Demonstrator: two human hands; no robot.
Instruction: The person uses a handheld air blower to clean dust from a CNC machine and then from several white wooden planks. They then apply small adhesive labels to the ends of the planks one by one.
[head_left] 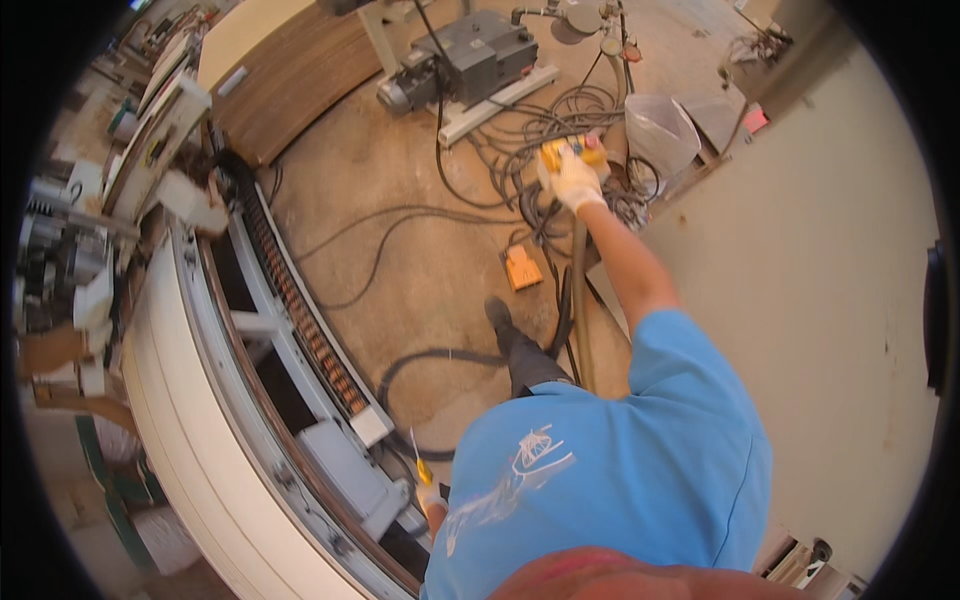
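Down beside the machine's edge, my left hand (431, 497), in a pale glove, is closed round a screwdriver (425, 471) with a yellow handle; its thin shaft points away from me. My right arm reaches far forward. At its end my gloved right hand (577, 182) is closed on a yellow control box (553, 152), with the thumb or a finger over its buttons. A red knob (592, 141) sticks up at the box's right side. The hand hides part of the box's front.
A long machine bed (215, 400) with a cable chain (300, 310) runs along my left. An orange foot pedal (521, 267) lies on the floor among loose cables (420, 212). Farther off stand a grey motor pump (480, 55) and stacked boards (300, 75). A pale panel (800, 250) fills the right.
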